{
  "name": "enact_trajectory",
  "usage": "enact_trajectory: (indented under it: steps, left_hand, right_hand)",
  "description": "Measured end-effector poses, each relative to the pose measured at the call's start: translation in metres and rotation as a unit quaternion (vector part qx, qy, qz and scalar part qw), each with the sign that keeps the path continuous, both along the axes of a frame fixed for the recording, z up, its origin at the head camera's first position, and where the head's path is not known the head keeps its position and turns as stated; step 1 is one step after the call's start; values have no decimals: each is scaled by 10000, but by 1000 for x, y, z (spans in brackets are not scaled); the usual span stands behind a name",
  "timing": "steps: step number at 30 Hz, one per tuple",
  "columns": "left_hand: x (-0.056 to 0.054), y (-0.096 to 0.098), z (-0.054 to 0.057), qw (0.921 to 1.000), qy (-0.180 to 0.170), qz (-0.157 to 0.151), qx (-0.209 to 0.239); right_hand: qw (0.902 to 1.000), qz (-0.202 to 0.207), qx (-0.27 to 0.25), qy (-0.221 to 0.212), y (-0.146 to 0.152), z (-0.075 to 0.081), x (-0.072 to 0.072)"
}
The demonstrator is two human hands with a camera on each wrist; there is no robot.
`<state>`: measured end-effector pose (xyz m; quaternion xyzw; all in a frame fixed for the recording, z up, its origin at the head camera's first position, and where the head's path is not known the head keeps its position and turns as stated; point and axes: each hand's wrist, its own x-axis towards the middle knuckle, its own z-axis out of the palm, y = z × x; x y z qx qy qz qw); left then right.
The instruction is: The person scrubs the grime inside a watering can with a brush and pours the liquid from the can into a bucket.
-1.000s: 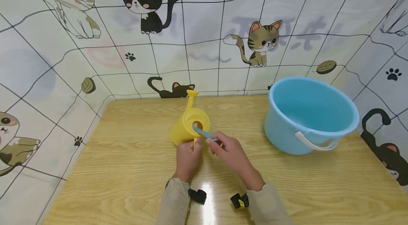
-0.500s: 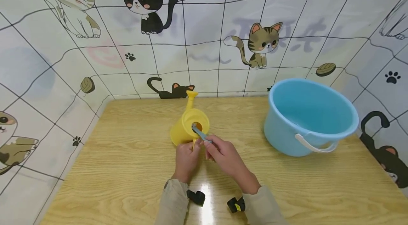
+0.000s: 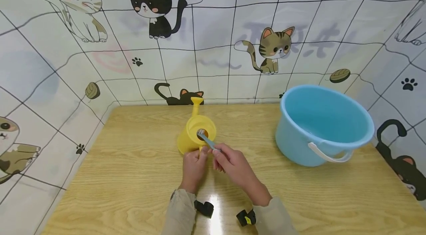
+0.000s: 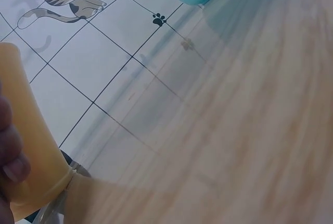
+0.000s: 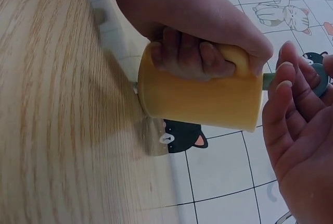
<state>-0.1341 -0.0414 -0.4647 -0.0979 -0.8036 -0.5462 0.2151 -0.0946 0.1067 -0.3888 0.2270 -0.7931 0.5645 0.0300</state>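
A yellow watering can [image 3: 187, 139] leans on the table, its round opening turned toward me and its spout toward the wall. My left hand [image 3: 194, 168] grips its handle; in the right wrist view those left fingers [image 5: 192, 60] curl round it. My right hand [image 3: 235, 166] pinches the blue-grey handle of a small brush [image 3: 209, 141]. The brush's whitish head is at the can's opening, partly inside it. The left wrist view catches only the side of the watering can [image 4: 39, 151] and some fingertips.
To the right stands a large light-blue bucket [image 3: 296, 144] with a white handle. The wooden table [image 3: 133, 146] meets walls covered with a cat-print sheet [image 3: 213, 57] at the back and sides. Black wrist straps [image 3: 204, 208] sit at the sleeves.
The brush has shifted slightly left and drawn outward, so more of its whitish head shows. The watering can and right hand have moved a little left.
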Motion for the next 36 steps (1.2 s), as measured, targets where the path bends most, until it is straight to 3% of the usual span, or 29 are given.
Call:
enact_trajectory:
  steps: [6,14,28,36]
  left_hand:
    - [2,3,2,9993,-281,-40,240]
    - [0,4,3,9989,-213,-53,409]
    - [-3,4,5,9979,-263,-133,584]
    - [2,2,2,9982,-432,120,398]
  right_hand:
    - [9986,-179,240,432,3,-2,0]
    - [9935,-353,448,988,6,-3,-2]
    - [9968,70,555,566,5,2,-3]
    - [9972,-355,497,439,4,19,9]
